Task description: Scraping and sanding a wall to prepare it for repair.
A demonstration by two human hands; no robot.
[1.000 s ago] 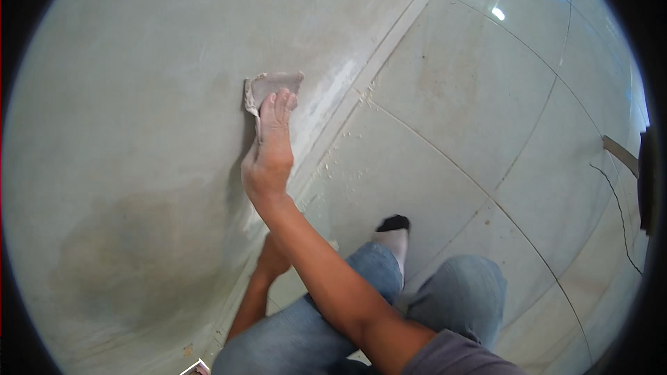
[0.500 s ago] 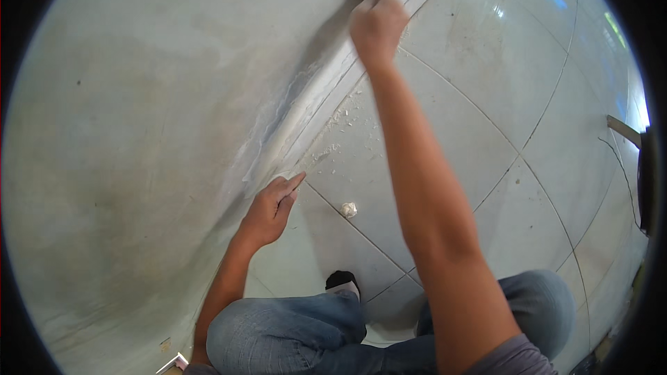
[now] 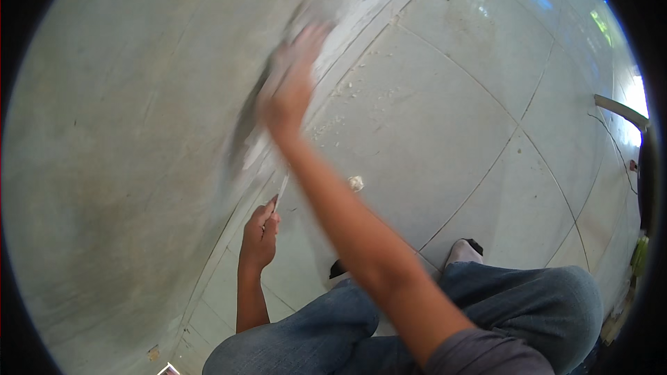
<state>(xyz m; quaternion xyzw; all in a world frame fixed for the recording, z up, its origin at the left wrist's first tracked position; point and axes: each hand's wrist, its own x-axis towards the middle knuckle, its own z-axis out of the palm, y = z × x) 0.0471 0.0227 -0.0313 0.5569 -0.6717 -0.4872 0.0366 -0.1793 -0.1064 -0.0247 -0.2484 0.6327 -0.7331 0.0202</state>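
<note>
My right hand [image 3: 292,83], smeared by motion, lies against the lower wall [image 3: 139,97], over a pale band of filler [image 3: 358,14] along the wall's foot. A flat greyish piece, too blurred to name, shows at its fingertips. Lower and to the left, my left hand [image 3: 260,235] is closed around a thin pale blade-like tool [image 3: 282,187]. The tool points up and away, near the base of the wall. Most of its handle is hidden by the fingers.
White crumbs [image 3: 330,128] are scattered over the tiled floor [image 3: 458,146] along the wall. A larger whitish lump [image 3: 356,183] lies by my right forearm. My bent knees [image 3: 528,298] are close below. A dark object with a curved strip [image 3: 622,110] stands at the far right.
My right hand has swept left and nearer along the wall from its far end. My left hand has dropped slightly and turned, and its thin tool now shows.
</note>
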